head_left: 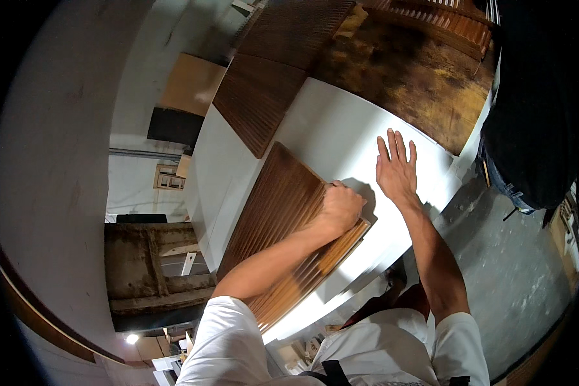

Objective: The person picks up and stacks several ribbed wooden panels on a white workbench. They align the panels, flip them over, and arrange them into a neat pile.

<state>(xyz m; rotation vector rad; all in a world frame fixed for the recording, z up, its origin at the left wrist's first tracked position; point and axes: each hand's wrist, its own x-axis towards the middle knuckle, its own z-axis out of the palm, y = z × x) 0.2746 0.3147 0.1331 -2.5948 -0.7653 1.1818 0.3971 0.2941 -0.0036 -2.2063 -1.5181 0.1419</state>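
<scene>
A brown ribbed wooden panel (278, 206) lies on the white table top (328, 128), slanting from upper middle to lower middle. My left hand (340, 206) is closed in a fist on the panel's right edge, pressing something small that I cannot make out. My right hand (395, 170) lies flat on the bare white table just right of the panel, fingers spread, holding nothing. Both forearms come up from the lower edge.
A second ribbed panel (258, 100) and a third (296, 29) lie further along the table. A stained dark wooden board (408, 74) sits at the far end. A person in dark clothes (534, 109) stands at the right. Grey concrete floor (514, 270) shows lower right.
</scene>
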